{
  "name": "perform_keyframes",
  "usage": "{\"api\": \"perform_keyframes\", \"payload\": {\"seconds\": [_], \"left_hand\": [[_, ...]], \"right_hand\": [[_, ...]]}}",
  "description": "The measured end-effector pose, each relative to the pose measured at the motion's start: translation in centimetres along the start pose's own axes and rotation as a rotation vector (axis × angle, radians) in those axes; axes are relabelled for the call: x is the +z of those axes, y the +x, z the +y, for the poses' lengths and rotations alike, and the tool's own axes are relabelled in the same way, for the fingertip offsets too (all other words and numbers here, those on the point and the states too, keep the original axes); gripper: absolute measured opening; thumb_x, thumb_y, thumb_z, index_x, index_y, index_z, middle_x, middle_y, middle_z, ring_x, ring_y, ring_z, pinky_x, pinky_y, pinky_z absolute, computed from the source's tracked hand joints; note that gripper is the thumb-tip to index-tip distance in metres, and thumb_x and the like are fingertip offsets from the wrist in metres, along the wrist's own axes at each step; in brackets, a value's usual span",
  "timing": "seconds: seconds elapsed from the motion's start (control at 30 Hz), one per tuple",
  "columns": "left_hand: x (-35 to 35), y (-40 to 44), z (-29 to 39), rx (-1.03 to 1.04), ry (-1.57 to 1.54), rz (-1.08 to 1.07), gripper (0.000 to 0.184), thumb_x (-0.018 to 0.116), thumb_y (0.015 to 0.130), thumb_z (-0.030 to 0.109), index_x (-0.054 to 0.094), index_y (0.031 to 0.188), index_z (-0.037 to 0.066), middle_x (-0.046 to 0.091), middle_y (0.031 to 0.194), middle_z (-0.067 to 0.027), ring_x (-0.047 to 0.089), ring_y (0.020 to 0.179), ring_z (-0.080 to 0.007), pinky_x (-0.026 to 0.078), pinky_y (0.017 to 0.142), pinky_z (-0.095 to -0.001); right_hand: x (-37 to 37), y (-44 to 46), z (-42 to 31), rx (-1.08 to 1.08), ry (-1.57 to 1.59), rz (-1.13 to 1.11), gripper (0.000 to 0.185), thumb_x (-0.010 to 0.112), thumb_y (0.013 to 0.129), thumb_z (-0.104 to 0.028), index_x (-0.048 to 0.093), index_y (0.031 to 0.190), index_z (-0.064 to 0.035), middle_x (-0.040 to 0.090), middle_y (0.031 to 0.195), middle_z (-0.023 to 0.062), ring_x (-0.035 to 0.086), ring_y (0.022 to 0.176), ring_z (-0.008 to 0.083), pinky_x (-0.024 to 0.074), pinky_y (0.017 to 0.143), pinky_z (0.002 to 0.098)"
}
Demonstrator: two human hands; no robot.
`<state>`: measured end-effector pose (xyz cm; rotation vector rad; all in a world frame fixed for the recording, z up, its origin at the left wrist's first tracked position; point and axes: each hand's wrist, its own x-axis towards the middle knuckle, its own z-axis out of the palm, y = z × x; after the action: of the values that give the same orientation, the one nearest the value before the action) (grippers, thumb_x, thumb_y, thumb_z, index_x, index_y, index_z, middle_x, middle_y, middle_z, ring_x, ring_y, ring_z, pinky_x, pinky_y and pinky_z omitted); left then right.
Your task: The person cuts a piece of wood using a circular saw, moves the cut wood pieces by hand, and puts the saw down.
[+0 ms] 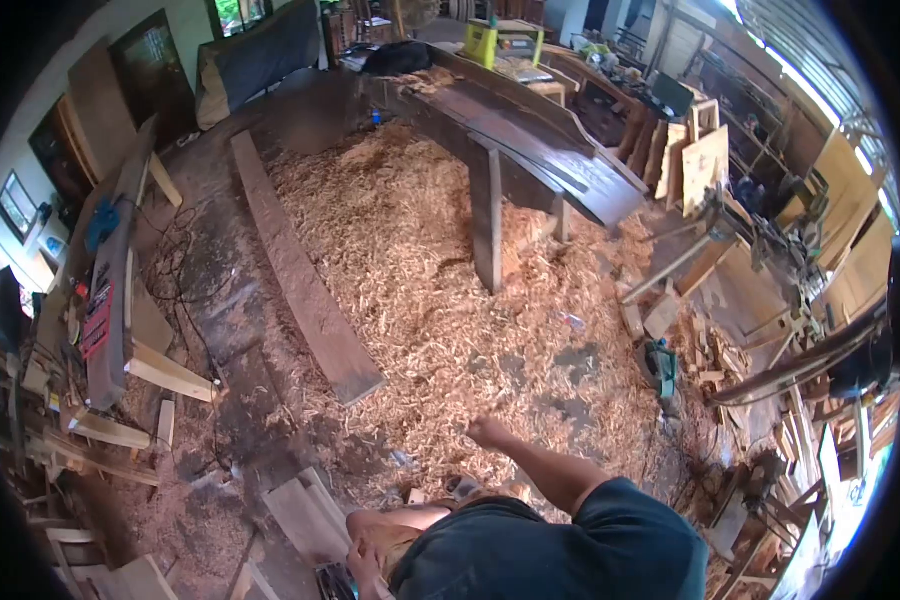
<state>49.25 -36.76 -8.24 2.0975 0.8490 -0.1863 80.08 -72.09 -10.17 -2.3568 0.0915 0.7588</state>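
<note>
My right hand point(488, 433) is held out in front of my body over the shavings-strewn floor. Its fingers look curled in, and nothing shows in them. My left hand point(364, 556) is low at the bottom edge, close against my body, with its fingers bent. What it grips, if anything, cannot be made out. Near it a short board point(308, 515) lies on the floor, and a small dark object point(336, 581) shows beside the wrist. Curled wood shavings point(420, 300) cover the ground ahead.
A long plank point(305, 280) lies along the floor at left. Ahead, a dark wooden slab point(530, 150) rests on supports. A green power tool point(660, 368) sits at right near offcuts. A workbench point(110, 300) at left carries a blue tool point(101, 224); cables trail beside it.
</note>
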Motion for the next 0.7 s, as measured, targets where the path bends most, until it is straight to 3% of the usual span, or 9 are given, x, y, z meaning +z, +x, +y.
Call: {"api": "perform_keyframes", "payload": {"seconds": [0.2, 0.23, 0.33, 0.37, 0.4, 0.47, 0.53, 0.6, 0.7], "left_hand": [[0.9, 13.8, -8.9, -0.365, -0.58, -0.246, 0.031, 0.058, 0.094, 0.025, 0.065, 0.096, -0.005, 0.067, 0.087, -0.0165, 0.064, 0.078, -0.019, 0.051, 0.073, -0.0364], [-1.9, 16.8, -8.5, 0.161, -0.012, -0.486, 0.046, 0.054, 0.095, 0.041, 0.067, 0.098, -0.002, 0.067, 0.086, -0.0175, 0.064, 0.077, -0.0216, 0.05, 0.07, -0.0373], [-5.3, 20.6, -6.6, 0.013, -0.222, -0.371, 0.056, 0.05, 0.094, 0.053, 0.069, 0.099, 0.0, 0.069, 0.093, -0.0158, 0.066, 0.081, -0.0253, 0.049, 0.071, -0.0371], [-9.3, 22.1, -2.5, 0.026, -0.283, -0.387, 0.053, 0.053, 0.093, 0.051, 0.07, 0.1, 0.002, 0.069, 0.095, -0.0161, 0.067, 0.083, -0.0246, 0.05, 0.073, -0.0375], [-13.5, 22.8, 2.2, 0.468, -0.523, -0.251, 0.047, 0.056, 0.092, 0.047, 0.069, 0.105, 0.004, 0.07, 0.094, -0.0168, 0.068, 0.083, -0.0262, 0.052, 0.076, -0.0392], [-11.3, 29.6, -8.2, 0.639, -0.14, -0.086, 0.04, 0.058, 0.092, 0.04, 0.067, 0.11, 0.005, 0.069, 0.095, -0.0191, 0.068, 0.087, -0.0275, 0.053, 0.078, -0.0406], [-15.9, 30.1, -6.0, 0.395, 0.124, 0.006, 0.036, 0.055, 0.095, 0.036, 0.067, 0.106, 0.004, 0.07, 0.09, -0.0168, 0.068, 0.081, -0.0289, 0.052, 0.079, -0.0416], [-18.9, 31.1, -5.3, 0.139, 0.119, 0.065, 0.033, 0.053, 0.096, 0.032, 0.066, 0.105, 0.004, 0.069, 0.089, -0.0179, 0.068, 0.082, -0.031, 0.052, 0.079, -0.0435], [-20.6, 31.9, -6.2, -0.419, -0.534, 0.066, 0.027, 0.05, 0.093, 0.02, 0.064, 0.108, 0.002, 0.067, 0.091, -0.0233, 0.067, 0.09, -0.0366, 0.053, 0.08, -0.0464]], "right_hand": [[7.0, 4.5, 4.8, -0.202, -0.622, -0.289, 0.045, 0.061, 0.083, -0.056, 0.074, 0.101, -0.0165, 0.07, 0.105, 0.0158, 0.065, 0.097, 0.039, 0.0517, 0.086, 0.0479], [7.5, 4.5, 4.8, -0.047, -0.484, -0.278, 0.049, 0.063, 0.081, -0.057, 0.074, 0.091, -0.0102, 0.072, 0.094, 0.0163, 0.067, 0.087, 0.0387, 0.0527, 0.079, 0.0475], [12.3, 9.0, 11.5, 0.47, -0.144, -0.363, 0.044, 0.064, 0.086, -0.048, 0.076, 0.092, -0.0063, 0.073, 0.086, 0.0129, 0.068, 0.082, 0.0269, 0.0527, 0.074, 0.0409], [11.1, 10.4, 6.0, 0.33, -0.214, -0.355, 0.04, 0.061, 0.086, -0.046, 0.075, 0.096, -0.0091, 0.073, 0.091, 0.013, 0.068, 0.085, 0.0284, 0.0524, 0.078, 0.04], [10.5, 11.9, 0.6, 0.105, -0.362, -0.367, 0.037, 0.059, 0.087, -0.043, 0.074, 0.101, -0.0119, 0.072, 0.097, 0.0131, 0.068, 0.089, 0.0299, 0.0521, 0.082, 0.0391], [11.3, 15.7, -8.2, -0.19, -0.544, -0.391, 0.034, 0.055, 0.088, -0.038, 0.073, 0.109, -0.0175, 0.071, 0.108, 0.0133, 0.068, 0.097, 0.0329, 0.0514, 0.091, 0.0373], [14.4, 22.2, -13.4, -0.54, -0.704, -0.322, 0.029, 0.057, 0.087, -0.028, 0.071, 0.104, -0.0106, 0.072, 0.092, 0.0149, 0.069, 0.08, 0.0348, 0.0554, 0.074, 0.0443], [16.5, 28.3, -20.1, -0.48, -0.223, -0.452, 0.035, 0.059, 0.088, -0.034, 0.071, 0.095, -0.0024, 0.07, 0.078, 0.0148, 0.068, 0.071, 0.03, 0.0544, 0.064, 0.0492], [19.8, 34.3, -37.1, -0.986, -1.127, -0.449, 0.042, 0.064, 0.086, -0.043, 0.071, 0.095, -0.0028, 0.071, 0.08, 0.016, 0.07, 0.077, 0.0242, 0.055, 0.073, 0.042]]}}
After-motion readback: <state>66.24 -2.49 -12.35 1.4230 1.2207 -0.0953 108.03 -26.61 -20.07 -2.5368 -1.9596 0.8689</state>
